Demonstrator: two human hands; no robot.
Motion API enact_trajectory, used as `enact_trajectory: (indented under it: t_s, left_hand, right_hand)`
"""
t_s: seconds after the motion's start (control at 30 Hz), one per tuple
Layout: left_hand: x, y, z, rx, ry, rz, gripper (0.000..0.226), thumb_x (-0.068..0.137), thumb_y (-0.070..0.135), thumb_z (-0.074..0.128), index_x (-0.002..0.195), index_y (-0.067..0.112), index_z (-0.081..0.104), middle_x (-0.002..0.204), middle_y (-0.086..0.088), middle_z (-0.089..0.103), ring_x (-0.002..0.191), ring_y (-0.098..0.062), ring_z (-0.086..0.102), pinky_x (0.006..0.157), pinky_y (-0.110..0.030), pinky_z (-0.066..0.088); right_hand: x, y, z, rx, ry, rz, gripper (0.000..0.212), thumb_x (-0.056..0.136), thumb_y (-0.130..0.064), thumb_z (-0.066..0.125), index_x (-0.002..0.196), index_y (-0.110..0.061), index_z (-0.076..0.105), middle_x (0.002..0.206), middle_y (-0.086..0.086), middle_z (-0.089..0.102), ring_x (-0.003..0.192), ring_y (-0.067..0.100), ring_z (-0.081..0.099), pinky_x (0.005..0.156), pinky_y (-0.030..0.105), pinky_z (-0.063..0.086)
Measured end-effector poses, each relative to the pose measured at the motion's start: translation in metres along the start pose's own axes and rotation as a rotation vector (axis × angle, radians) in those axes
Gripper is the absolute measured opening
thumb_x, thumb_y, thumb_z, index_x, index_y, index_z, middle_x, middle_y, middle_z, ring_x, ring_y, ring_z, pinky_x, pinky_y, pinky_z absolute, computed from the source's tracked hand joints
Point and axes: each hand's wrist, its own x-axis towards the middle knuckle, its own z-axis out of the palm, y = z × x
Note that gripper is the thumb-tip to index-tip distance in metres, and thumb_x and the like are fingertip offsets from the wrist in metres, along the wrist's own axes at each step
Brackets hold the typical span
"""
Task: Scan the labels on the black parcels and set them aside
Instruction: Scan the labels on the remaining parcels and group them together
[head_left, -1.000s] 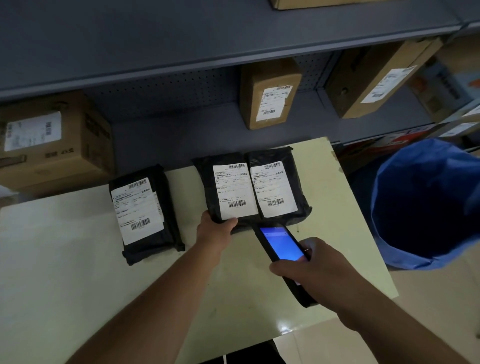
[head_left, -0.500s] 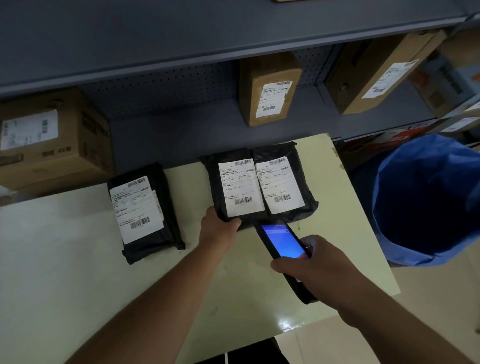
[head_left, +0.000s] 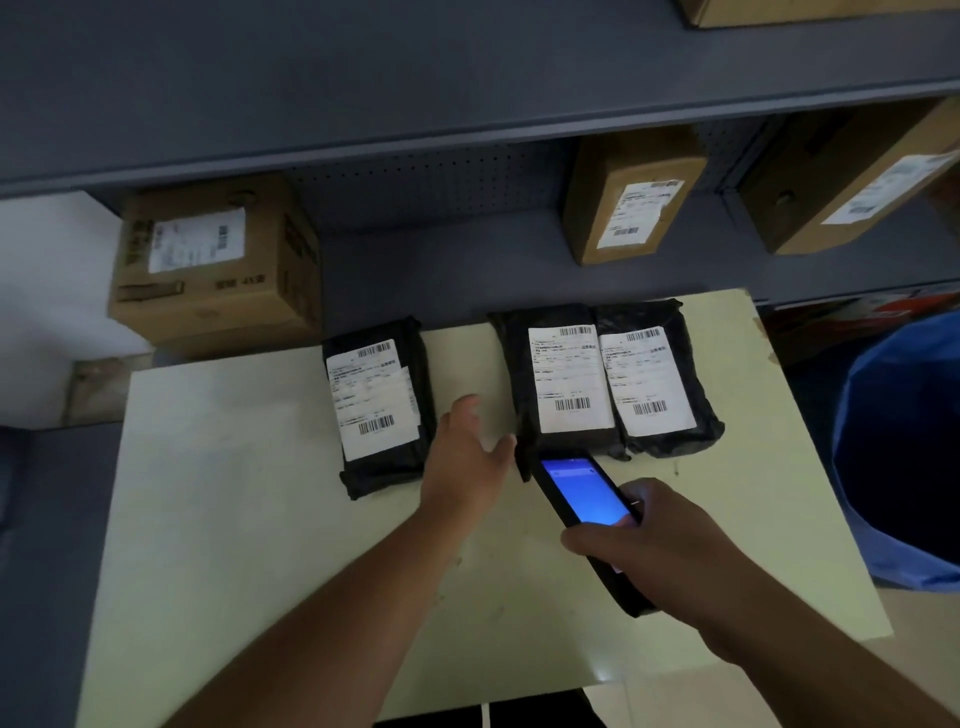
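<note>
Pale table (head_left: 260, 519) filled the lower and centre frame, grey shelving (head_left: 467, 78) behind it across the top. Nearest, lower right of centre: right hand (head_left: 660, 545) was wrapped around a black handheld scanner (head_left: 587, 499), blue screen lit, its top end pointing at the near edge of the middle parcel (head_left: 561, 384). Left hand (head_left: 467, 457) sat centre frame, fingers spread, nothing in it, hovering over the table in the gap between the left parcel (head_left: 382, 405) and the middle parcel; thumb tip was just beside the middle parcel's near corner, contact couldn't be determined. Right parcel (head_left: 657, 379) lay touching the middle one, edge to edge. All three black parcels lay label-up along the table's far edge, left one well apart from the pair. Blue bag (head_left: 893, 441) stood open at the right edge. Farthest: cardboard boxes on the shelf, one upper left (head_left: 208, 260), one upper centre-right (head_left: 631, 208), one at the upper right corner (head_left: 852, 192).
</note>
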Motion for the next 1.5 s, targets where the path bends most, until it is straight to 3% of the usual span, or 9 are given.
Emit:
enact_trajectory:
  t_s: [0.33, 0.6, 0.8, 0.97, 1.07, 1.13, 1.17, 1.37, 1.5]
  left_hand:
    - [-0.003, -0.034, -0.055, -0.039, 0.113, -0.032, 0.063, 0.093, 0.035, 0.07, 0.149, 0.026, 0.043, 0.135, 0.001, 0.058, 0.115, -0.015, 0.059, 0.097, -0.043, 0.058]
    - [0.001, -0.071, -0.097, -0.051, 0.281, -0.178, 0.056, 0.089, 0.031, 0.073, 0.14, 0.022, 0.052, 0.134, -0.005, 0.055, 0.122, -0.027, 0.059, 0.099, -0.045, 0.055]
    - [0.008, -0.092, -0.108, -0.111, 0.25, -0.361, 0.066, 0.088, 0.037, 0.072, 0.145, 0.019, 0.045, 0.14, -0.006, 0.052, 0.116, -0.028, 0.061, 0.096, -0.048, 0.055]
    - [0.014, -0.093, -0.102, -0.184, 0.157, -0.49, 0.079, 0.083, 0.045, 0.071, 0.152, 0.019, 0.041, 0.146, -0.009, 0.049, 0.125, -0.032, 0.059, 0.102, -0.05, 0.054]
    - [0.018, -0.094, -0.095, -0.242, 0.146, -0.514, 0.072, 0.081, 0.044, 0.075, 0.143, 0.016, 0.05, 0.134, -0.006, 0.059, 0.107, -0.026, 0.065, 0.081, -0.038, 0.058]
    - [0.022, -0.093, -0.09, -0.296, 0.145, -0.543, 0.061, 0.082, 0.038, 0.079, 0.133, 0.013, 0.055, 0.126, -0.005, 0.066, 0.094, -0.021, 0.064, 0.062, -0.027, 0.049]
    - [0.024, -0.091, -0.089, -0.323, 0.145, -0.568, 0.061, 0.081, 0.037, 0.081, 0.13, 0.013, 0.055, 0.125, -0.005, 0.066, 0.093, -0.021, 0.063, 0.061, -0.027, 0.046]
    - [0.033, -0.081, -0.075, -0.31, 0.139, -0.706, 0.085, 0.069, 0.041, 0.091, 0.131, 0.01, 0.042, 0.132, -0.01, 0.057, 0.112, -0.033, 0.061, 0.086, -0.042, 0.056]
    - [0.034, -0.079, -0.067, -0.271, 0.15, -0.707, 0.085, 0.069, 0.043, 0.091, 0.13, 0.006, 0.046, 0.132, -0.013, 0.058, 0.115, -0.034, 0.062, 0.095, -0.049, 0.058]
  right_hand:
    - [-0.009, -0.023, 0.04, -0.052, -0.033, -0.025, 0.042, 0.074, -0.03, 0.086, 0.105, -0.014, 0.062, 0.074, 0.002, 0.063, 0.055, 0.016, 0.054, 0.052, 0.028, 0.047]
    - [-0.011, -0.04, 0.073, -0.099, -0.053, -0.033, 0.043, 0.075, -0.031, 0.086, 0.107, -0.013, 0.063, 0.075, 0.002, 0.063, 0.053, 0.016, 0.053, 0.049, 0.025, 0.045]
    - [-0.01, -0.046, 0.088, -0.109, -0.068, -0.04, 0.042, 0.074, -0.032, 0.087, 0.104, -0.015, 0.062, 0.073, 0.0, 0.062, 0.05, 0.014, 0.052, 0.048, 0.024, 0.044]
    - [-0.006, -0.045, 0.094, -0.098, -0.067, -0.019, 0.042, 0.073, -0.031, 0.086, 0.104, -0.015, 0.063, 0.068, 0.0, 0.062, 0.046, 0.013, 0.051, 0.048, 0.026, 0.045]
    - [-0.005, -0.043, 0.095, -0.105, -0.063, -0.009, 0.041, 0.074, -0.032, 0.086, 0.104, -0.016, 0.063, 0.07, 0.0, 0.064, 0.047, 0.012, 0.053, 0.047, 0.024, 0.045]
    - [-0.004, -0.041, 0.095, -0.097, -0.06, -0.001, 0.041, 0.075, -0.032, 0.086, 0.105, -0.017, 0.062, 0.069, -0.001, 0.064, 0.047, 0.012, 0.053, 0.044, 0.021, 0.044]
    - [-0.004, -0.041, 0.094, -0.09, -0.06, 0.004, 0.041, 0.075, -0.032, 0.086, 0.105, -0.017, 0.062, 0.068, -0.001, 0.064, 0.046, 0.011, 0.052, 0.043, 0.02, 0.043]
    - [-0.001, -0.035, 0.085, -0.055, -0.055, 0.032, 0.041, 0.076, -0.028, 0.086, 0.107, -0.015, 0.062, 0.067, 0.0, 0.061, 0.047, 0.014, 0.048, 0.043, 0.021, 0.041]
    - [0.002, -0.03, 0.081, -0.053, -0.049, 0.046, 0.04, 0.075, -0.028, 0.086, 0.103, -0.014, 0.061, 0.065, -0.001, 0.06, 0.044, 0.014, 0.047, 0.041, 0.021, 0.04]
